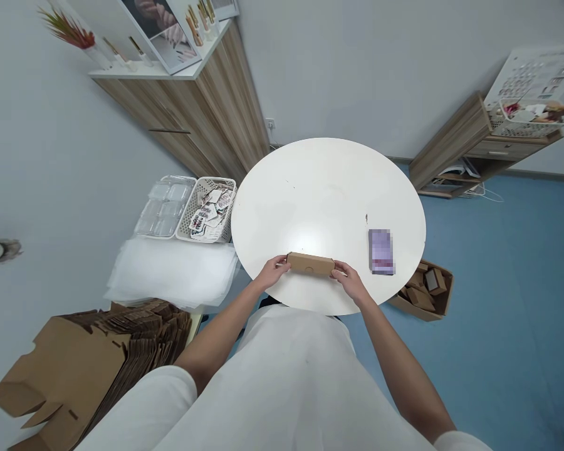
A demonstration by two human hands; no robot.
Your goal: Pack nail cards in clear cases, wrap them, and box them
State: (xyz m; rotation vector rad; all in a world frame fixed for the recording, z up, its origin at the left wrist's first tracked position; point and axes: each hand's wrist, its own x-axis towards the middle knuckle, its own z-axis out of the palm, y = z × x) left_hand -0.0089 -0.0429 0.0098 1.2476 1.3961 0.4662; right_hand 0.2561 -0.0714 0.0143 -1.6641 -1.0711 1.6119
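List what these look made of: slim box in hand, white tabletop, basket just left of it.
Slim box: matte cardboard, judging by plain brown color and crisp folded edges.
White tabletop: perhaps laminate or painted board, glossy; it shows a bright reflection.
Basket: likely molded plastic, given regular perforations; finish unclear at this size.

Pale grey walls [357, 75] meet a blue floor [507, 250] along a dark skirting strip [548, 175], with a white power socket [269, 123] fitted low on the wall beyond the table [329, 181], which is white, rounded in outline and marked with a few small dark specks. A wood-grain cabinet [228, 81] with a white top stands at upper left, and a lower wood-grain unit [444, 147], with drawer and open compartments, at right. Light reflects brightly off the tabletop's near half.
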